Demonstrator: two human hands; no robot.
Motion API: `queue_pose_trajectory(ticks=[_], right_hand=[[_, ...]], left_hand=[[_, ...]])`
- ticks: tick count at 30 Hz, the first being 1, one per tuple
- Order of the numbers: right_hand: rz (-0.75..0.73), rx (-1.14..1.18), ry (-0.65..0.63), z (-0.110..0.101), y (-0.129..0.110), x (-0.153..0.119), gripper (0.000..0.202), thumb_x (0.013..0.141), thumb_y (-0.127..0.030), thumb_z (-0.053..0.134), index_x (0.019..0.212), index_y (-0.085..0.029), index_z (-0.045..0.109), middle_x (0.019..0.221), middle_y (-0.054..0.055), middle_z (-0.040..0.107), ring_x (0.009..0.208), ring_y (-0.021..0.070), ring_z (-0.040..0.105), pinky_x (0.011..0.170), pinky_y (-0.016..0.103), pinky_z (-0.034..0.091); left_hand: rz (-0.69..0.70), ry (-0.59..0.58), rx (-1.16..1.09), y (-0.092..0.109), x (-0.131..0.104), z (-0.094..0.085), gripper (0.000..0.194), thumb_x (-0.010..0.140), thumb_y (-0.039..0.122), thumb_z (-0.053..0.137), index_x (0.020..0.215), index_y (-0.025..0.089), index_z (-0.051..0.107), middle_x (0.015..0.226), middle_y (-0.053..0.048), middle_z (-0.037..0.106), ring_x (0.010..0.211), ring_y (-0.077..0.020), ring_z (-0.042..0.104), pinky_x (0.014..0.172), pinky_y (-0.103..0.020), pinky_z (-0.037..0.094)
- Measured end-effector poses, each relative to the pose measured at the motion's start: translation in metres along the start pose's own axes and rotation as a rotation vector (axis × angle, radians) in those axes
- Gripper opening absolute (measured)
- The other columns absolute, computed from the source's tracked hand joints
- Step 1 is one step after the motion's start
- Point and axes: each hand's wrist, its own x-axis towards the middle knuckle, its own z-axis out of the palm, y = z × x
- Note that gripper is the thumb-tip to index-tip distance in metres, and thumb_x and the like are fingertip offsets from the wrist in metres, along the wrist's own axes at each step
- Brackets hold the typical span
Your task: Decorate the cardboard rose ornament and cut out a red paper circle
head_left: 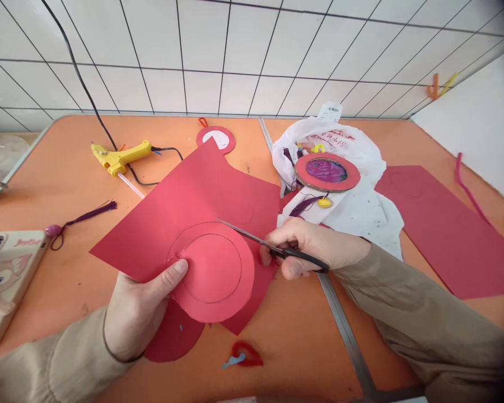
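Note:
A red paper sheet (151,224) is pinched in my left hand (147,302), with the thumb on top near a partly cut round piece. Two drawn circles, one inside the other, mark this round part (212,268). My right hand (311,246) is closed on black-handled scissors (300,257). Their blades point left and lie at the upper right edge of the circle, where the paper is parted. More red paper lies below, including a dark red rounded piece (176,336) under my left hand.
Behind the sheet are a yellow glue gun (121,158) with its cord and a red ring ornament (229,140). A white plastic bag (361,151) bears a round ornament (326,171). A phone (12,280) and purple tassel (90,213) lie left, red card (453,235) right.

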Motion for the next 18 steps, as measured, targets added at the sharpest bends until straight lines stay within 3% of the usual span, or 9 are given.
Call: queue_pose_trajectory(ticks=[18], right_hand=[[-0.003, -0.076, -0.024, -0.0048, 0.0028, -0.0014, 0.055, 0.07, -0.066, 0.071, 0.081, -0.013, 0.062, 0.05, -0.005, 0.048, 0.041, 0.0067, 0.042, 0.037, 0.018, 0.03]], left_hand=[[-0.018, -0.014, -0.002, 0.0012, 0.0017, -0.0017, 0.059, 0.068, 0.027, 0.084, 0.124, 0.031, 0.065, 0.116, -0.007, 0.074, 0.115, -0.0399, 0.063, 0.09, -0.053, 0.059]])
